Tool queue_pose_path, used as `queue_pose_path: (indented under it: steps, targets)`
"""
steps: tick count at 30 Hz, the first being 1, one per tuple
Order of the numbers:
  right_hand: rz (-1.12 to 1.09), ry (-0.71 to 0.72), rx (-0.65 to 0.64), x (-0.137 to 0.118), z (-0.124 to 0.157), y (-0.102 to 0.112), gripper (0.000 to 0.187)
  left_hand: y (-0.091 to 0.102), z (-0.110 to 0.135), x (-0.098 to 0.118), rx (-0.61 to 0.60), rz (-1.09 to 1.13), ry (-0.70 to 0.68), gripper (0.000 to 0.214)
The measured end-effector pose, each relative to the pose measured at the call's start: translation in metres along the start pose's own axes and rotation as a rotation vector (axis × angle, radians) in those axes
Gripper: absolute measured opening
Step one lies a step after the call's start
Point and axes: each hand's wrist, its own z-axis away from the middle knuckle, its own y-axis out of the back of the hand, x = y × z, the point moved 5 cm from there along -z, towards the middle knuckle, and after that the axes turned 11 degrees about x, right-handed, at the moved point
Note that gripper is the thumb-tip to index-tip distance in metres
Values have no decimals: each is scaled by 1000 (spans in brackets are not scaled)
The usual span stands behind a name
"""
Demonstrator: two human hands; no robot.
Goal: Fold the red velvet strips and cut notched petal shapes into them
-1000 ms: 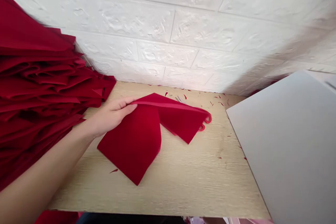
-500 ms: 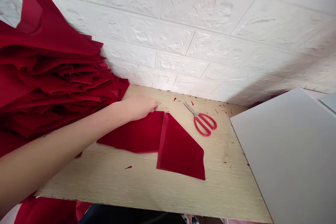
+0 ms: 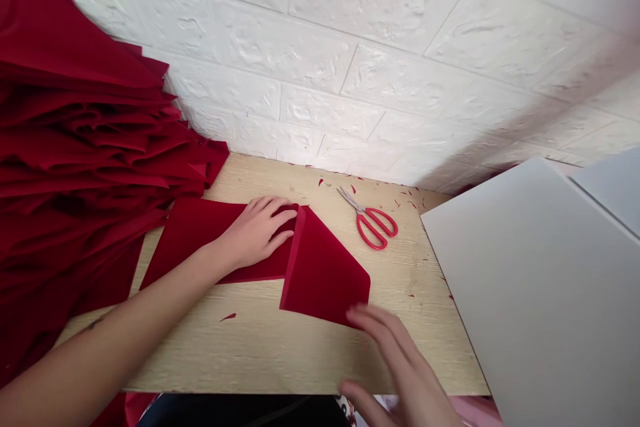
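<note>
A folded sheet of red felt-like paper lies on the pale wooden tabletop. My left hand rests flat on its left part, fingers stretched out toward the raised fold. My right hand hovers at the bottom of the view, fingers open and apart, fingertips near the sheet's lower right corner. Neither hand holds anything. Red-handled scissors lie shut on the table beyond the sheet.
A tall pile of red sheets fills the left side and overhangs the table. A white brick wall backs the table. A grey board covers the right. Small red scraps dot the tabletop.
The sheet was lifted a second ago and now lies flat, uncovering the scissors. My left hand went from gripping its edge to pressing on it. My right hand has come into view.
</note>
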Motion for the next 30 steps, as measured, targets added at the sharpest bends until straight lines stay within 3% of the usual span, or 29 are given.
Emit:
queue_pose_path:
  steps: [3,7,9,11,13,16,18,20,25,30]
  targets:
    - [197,348,154,-33,-47,-23,68,-4,5,-2,-8,17,-1,45]
    - [288,399,232,-43,-78,-34,35,-5,10,-3,-49,-22,-27,51]
    - [247,403,197,-38,-87,-29,34,-5,11,-3,-62,-36,-33,53]
    - [117,328,167,-26,-101,-20,30,-6,12,-3,-70,-38,-28,54]
    - [-88,124,189,-5,-121,-8,26,-5,12,-3,-80,-30,-23,53]
    - [-456,-231,360,32,-150,7,41,-3,11,-2,-95,-3,-27,51]
    - [-618,-339,441,47,-164,9,44,-1,11,-2,-98,18,-29,51]
    - [-624,-323,509,50,-172,9,43,1,9,-1,-83,49,-36,52]
    - [-454,-107,573,37,-168,6,34,-1,7,5,-2,140,-136,53]
    - [-433,-25,551,38,-159,9,36,-7,-1,6,-92,144,-122,58]
